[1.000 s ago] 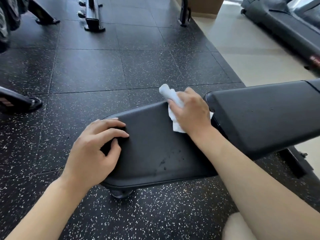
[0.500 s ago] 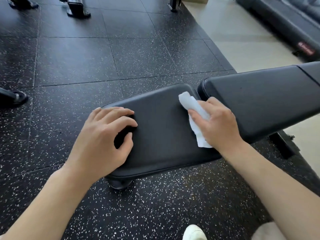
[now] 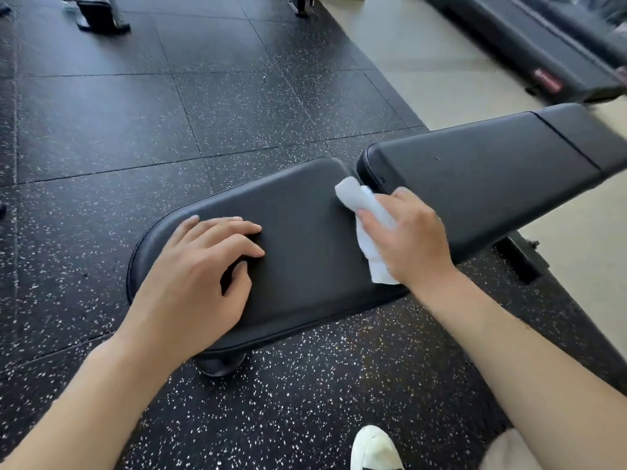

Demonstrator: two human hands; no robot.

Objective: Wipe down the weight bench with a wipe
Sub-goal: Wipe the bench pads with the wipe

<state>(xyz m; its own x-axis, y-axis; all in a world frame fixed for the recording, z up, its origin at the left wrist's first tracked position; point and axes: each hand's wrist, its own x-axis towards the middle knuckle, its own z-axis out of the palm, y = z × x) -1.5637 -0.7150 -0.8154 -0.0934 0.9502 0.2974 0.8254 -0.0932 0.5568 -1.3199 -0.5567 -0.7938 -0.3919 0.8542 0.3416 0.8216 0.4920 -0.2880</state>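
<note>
Fingers [image 3: 375, 217] of the right hand [image 3: 412, 239] curled round a crumpled white wipe [image 3: 364, 212], pressing it onto the black padded seat pad [image 3: 298, 239] at its far right end, just beside the gap to the longer back pad [image 3: 492, 171]. Wipe sticks out past the fingers on the far side and trails below the palm toward the seat's near edge. Left hand [image 3: 200, 273] rests palm-down on the seat's left end, fingers loosely bent with tips touching the vinyl, holding nothing. Seat pad rounded at its left end, near edge overhanging a dark foot [image 3: 220, 366] on the floor. Back pad runs right and far, out of view. Floor [image 3: 169, 113]: black rubber tiles flecked white, open on the left and far side; pale smooth flooring [image 3: 424, 62] far right, with a black treadmill [image 3: 529, 39] on it. White shoe [image 3: 375, 449] at the near edge. Both forearms reach in from the near side, right wrist angled across the seat's near right corner.
</note>
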